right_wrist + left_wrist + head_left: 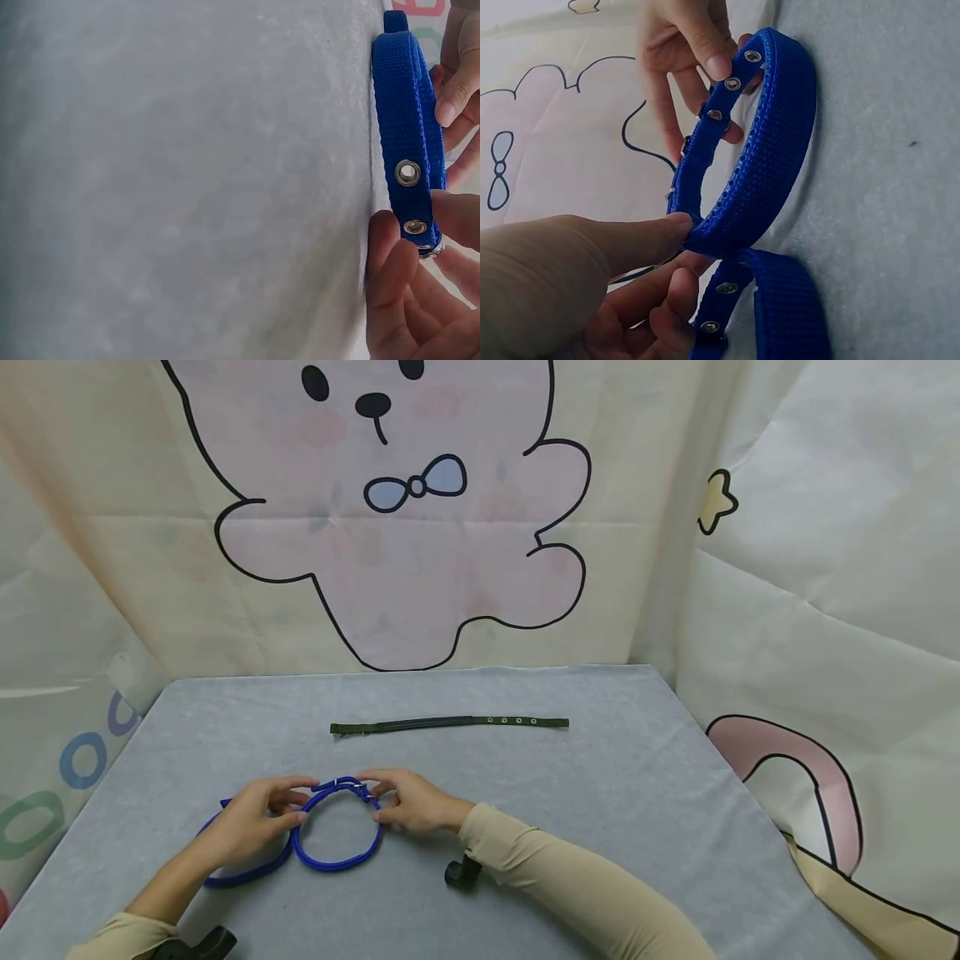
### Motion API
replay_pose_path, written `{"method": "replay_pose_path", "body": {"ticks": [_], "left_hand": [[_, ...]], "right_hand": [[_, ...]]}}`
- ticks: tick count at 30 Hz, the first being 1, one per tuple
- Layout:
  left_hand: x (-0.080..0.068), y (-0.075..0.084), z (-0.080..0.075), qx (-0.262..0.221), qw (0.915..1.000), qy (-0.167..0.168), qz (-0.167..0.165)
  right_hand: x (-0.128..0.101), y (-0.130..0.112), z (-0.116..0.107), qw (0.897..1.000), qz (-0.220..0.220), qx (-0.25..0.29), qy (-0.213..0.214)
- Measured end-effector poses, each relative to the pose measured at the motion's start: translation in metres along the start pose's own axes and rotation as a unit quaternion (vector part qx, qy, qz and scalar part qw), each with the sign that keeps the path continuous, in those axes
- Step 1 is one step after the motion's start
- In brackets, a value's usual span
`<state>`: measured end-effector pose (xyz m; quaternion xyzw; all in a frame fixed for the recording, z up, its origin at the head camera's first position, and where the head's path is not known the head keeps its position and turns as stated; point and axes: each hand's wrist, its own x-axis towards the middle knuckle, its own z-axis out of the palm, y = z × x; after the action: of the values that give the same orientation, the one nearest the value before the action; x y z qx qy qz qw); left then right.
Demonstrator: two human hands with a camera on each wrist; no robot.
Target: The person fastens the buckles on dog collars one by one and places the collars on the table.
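The left hand (255,818) pinches the blue collar (333,847) between thumb and curled fingers, at the top left of the round loop that the strap forms on the grey table cover (637,793). The right hand (412,802) pinches the same collar just across from it, at the top right of the loop, where the eyelets (733,83) and a small metal buckle part sit. In the right wrist view its thumb and fingertips close on the strap end beside two eyelets. The loop stands on its edge on the cover between the two hands and bulges toward the person, while the rest of the strap runs out beneath and behind the left hand. Beyond both hands, well apart from them, a dark green collar (450,724) lies flat and straight. Past it hangs a backdrop (390,552) printed with a cartoon bear. Both forearms wear beige sleeves (570,885).
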<state>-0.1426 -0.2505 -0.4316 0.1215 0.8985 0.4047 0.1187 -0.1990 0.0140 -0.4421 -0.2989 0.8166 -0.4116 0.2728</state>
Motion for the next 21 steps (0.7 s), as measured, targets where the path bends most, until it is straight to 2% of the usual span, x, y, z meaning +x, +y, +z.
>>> {"method": "replay_pose_path", "body": {"ticks": [11,17,21], "left_hand": [[0.0028,-0.0003,-0.0012,0.03,0.9995,-0.005,-0.001],[0.006,0.0004,0.001,0.042,0.9991,-0.007,-0.001],[0.0069,-0.0003,0.0003,0.036,0.9992,-0.01,0.011]], "right_hand": [[0.0012,-0.0037,0.0013,0.999,0.011,-0.047,-0.007],[0.0011,-0.0018,-0.0005,0.999,0.01,-0.039,-0.013],[-0.0007,-0.0006,-0.0032,1.0,0.011,0.009,-0.016]]}}
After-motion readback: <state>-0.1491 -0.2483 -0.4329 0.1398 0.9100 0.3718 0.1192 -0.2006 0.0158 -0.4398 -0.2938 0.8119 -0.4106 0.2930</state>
